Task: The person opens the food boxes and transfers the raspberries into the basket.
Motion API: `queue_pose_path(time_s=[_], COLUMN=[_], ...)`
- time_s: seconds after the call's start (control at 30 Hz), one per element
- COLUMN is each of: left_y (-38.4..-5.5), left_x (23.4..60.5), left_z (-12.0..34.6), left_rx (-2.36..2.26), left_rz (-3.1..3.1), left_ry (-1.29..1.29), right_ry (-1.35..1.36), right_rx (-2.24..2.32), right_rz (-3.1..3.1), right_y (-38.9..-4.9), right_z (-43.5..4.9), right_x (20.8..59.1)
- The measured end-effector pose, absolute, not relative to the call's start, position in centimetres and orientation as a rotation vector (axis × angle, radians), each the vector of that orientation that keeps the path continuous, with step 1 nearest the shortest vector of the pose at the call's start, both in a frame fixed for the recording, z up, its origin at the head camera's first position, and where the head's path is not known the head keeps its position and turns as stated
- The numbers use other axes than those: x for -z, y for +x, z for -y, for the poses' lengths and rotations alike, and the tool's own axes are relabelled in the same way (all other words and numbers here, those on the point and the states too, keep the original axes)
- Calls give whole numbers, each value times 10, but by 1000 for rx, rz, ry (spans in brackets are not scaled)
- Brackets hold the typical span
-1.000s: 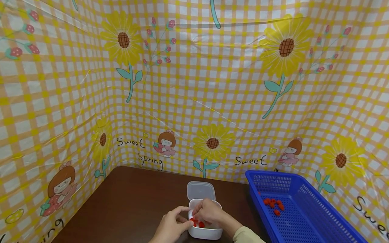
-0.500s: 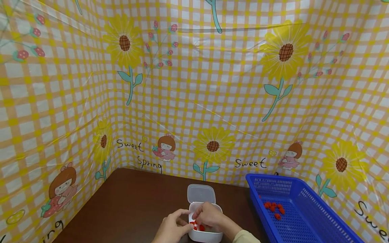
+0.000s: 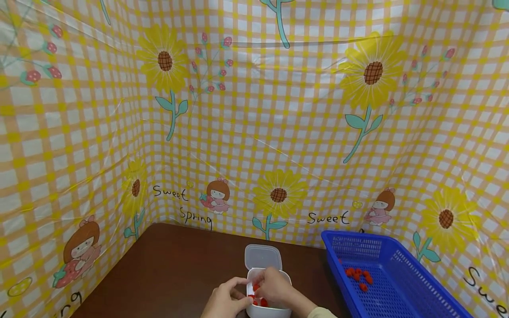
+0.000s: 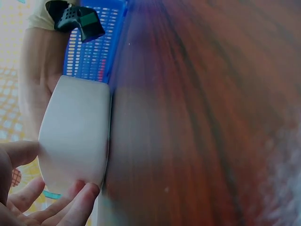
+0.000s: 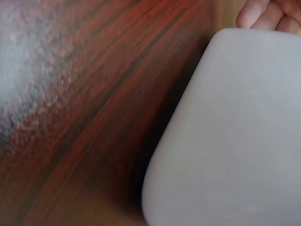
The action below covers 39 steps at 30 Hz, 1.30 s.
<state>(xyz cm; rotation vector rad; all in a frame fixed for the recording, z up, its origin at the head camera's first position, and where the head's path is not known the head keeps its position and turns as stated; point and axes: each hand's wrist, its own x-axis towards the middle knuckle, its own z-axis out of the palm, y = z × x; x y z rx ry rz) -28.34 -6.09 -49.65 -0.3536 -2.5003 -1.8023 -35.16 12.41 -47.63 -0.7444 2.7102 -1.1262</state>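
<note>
A white lidded box (image 3: 268, 312) stands at the table's front, its clear lid (image 3: 262, 257) flipped back. My left hand (image 3: 226, 299) holds the box at its left side; in the left wrist view its fingertips (image 4: 87, 193) touch the box wall. My right hand (image 3: 274, 287) reaches down into the box from the right, fingers bent. A small red raspberry (image 3: 256, 287) shows between its thumb and fingers. More red raspberries (image 3: 263, 302) lie at the front left inside the box; the right hand hides the rest of the inside.
A blue plastic basket (image 3: 413, 274) stands at the right with several red raspberries (image 3: 357, 274) inside, towards its left. The dark wooden table (image 3: 179, 265) meets a checked cloth (image 3: 238, 145) at the back and sides.
The right fingers have shifted slightly inside the box, and a red raspberry now shows between them. The left hand keeps its place at the box. The head view has tilted up a little.
</note>
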Motion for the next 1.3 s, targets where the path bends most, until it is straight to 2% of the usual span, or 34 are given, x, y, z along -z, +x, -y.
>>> queue_pose_path(time_s=[0.27, 0.77, 1.3], left_y=[-281, -281, -281], left_x=[498, 498, 497], left_z=[59, 59, 59], left_rx=[1783, 1759, 1730], left_rz=[2486, 2489, 2503], left_ry=[-368, -377, -365], right_ry=[-796, -657, -551], right_rx=[815, 1116, 1216], right_rz=[-3009, -2825, -2721], right_y=[-341, -348, -351], right_z=[-124, -125, -123], right_x=[463, 478, 482])
